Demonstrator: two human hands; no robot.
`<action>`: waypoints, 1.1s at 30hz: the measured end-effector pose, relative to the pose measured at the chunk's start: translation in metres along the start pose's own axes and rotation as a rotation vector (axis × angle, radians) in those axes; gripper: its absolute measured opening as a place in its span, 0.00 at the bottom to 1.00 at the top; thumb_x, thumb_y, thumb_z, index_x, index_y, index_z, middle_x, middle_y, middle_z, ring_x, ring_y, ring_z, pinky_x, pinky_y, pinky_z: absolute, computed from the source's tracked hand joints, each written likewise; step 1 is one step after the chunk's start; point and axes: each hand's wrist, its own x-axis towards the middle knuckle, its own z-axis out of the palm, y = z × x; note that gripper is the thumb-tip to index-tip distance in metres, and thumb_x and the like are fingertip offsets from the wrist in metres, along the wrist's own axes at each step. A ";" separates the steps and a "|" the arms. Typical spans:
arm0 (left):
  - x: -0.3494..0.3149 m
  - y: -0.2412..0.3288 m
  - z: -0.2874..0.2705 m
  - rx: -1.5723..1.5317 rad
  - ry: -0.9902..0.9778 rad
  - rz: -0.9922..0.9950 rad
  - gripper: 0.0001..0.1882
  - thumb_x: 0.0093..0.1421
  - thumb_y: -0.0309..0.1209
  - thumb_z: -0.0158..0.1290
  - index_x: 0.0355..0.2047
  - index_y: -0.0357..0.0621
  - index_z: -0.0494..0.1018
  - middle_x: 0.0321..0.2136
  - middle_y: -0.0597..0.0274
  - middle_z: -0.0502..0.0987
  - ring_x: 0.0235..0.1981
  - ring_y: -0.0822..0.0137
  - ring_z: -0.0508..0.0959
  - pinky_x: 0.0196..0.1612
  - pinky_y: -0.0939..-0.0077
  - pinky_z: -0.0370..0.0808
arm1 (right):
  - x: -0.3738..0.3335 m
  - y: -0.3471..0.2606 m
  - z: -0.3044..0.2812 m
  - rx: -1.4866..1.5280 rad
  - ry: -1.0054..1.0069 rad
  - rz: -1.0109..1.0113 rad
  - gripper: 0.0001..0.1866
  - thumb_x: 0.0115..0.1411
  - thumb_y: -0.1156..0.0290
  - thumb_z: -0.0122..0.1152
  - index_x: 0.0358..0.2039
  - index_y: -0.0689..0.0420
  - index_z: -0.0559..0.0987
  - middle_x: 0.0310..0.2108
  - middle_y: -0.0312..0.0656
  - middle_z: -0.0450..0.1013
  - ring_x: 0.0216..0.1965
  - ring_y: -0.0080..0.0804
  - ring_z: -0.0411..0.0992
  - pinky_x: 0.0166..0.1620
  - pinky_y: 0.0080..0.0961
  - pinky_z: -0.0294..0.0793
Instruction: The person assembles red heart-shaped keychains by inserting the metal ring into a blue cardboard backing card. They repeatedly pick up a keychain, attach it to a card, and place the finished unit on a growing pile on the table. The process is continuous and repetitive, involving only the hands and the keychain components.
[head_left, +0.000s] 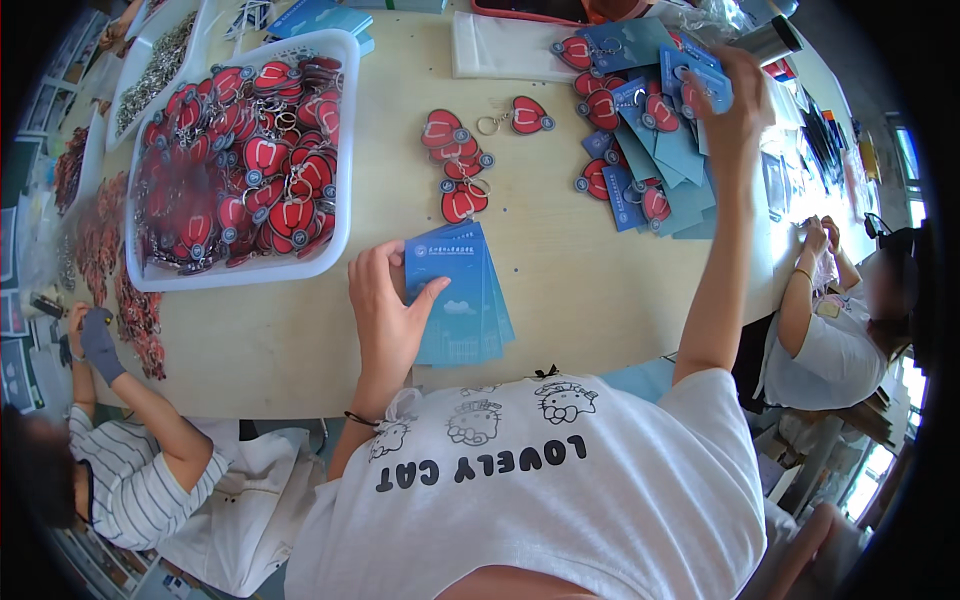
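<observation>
My left hand grips the left edge of a small fanned stack of blue printed cards, its thumb lying on the top card. Far to the right, my right hand reaches over a heap of blue cards with red keychains. Its fingers close on a blue card at the top of that heap, partly hidden by the hand. Between the hands and beyond the stack, several red heart-shaped keychains lie in a loose column. Another red keychain, with its ring, lies just right of them.
A white plastic bin full of red keychains stands at the left. Behind it is a tray of metal rings. Clear plastic sleeves lie at the back, near a dark cylinder. Co-workers sit at both sides of the table.
</observation>
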 end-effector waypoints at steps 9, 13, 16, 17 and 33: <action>-0.005 -0.007 0.001 -0.680 0.058 -0.322 0.18 0.53 0.23 0.62 0.39 0.37 0.65 0.29 0.61 0.74 0.26 0.76 0.71 0.30 0.84 0.67 | -0.050 -0.122 0.081 0.518 -0.575 -0.099 0.08 0.53 0.67 0.64 0.33 0.55 0.77 0.38 0.37 0.69 0.42 0.36 0.68 0.46 0.32 0.66; -0.008 0.000 -0.002 -0.701 0.143 -0.297 0.16 0.53 0.23 0.61 0.38 0.37 0.66 0.28 0.61 0.75 0.26 0.75 0.71 0.30 0.83 0.68 | -0.053 -0.120 0.086 0.448 -0.491 -0.232 0.06 0.54 0.70 0.60 0.31 0.57 0.75 0.38 0.38 0.68 0.42 0.37 0.68 0.44 0.31 0.68; -0.008 0.003 -0.006 -0.519 0.223 -0.116 0.15 0.53 0.21 0.60 0.39 0.38 0.68 0.35 0.59 0.73 0.34 0.75 0.72 0.34 0.85 0.68 | -0.049 -0.120 0.072 0.481 -0.353 -0.145 0.07 0.53 0.77 0.60 0.33 0.60 0.73 0.39 0.43 0.68 0.41 0.42 0.68 0.43 0.32 0.69; -0.010 0.004 -0.009 -0.420 0.254 -0.053 0.15 0.53 0.20 0.60 0.40 0.38 0.69 0.39 0.58 0.72 0.38 0.75 0.72 0.35 0.87 0.68 | -0.047 -0.121 0.065 0.513 -0.304 -0.082 0.08 0.52 0.79 0.59 0.33 0.61 0.73 0.39 0.44 0.68 0.41 0.43 0.68 0.43 0.33 0.70; -0.006 0.031 -0.012 -0.853 0.277 -0.105 0.06 0.61 0.20 0.52 0.39 0.34 0.69 0.33 0.65 0.72 0.35 0.78 0.70 0.42 0.84 0.67 | -0.032 -0.178 -0.042 0.992 -0.488 0.160 0.05 0.56 0.82 0.54 0.33 0.62 0.70 0.42 0.48 0.63 0.43 0.41 0.66 0.47 0.29 0.66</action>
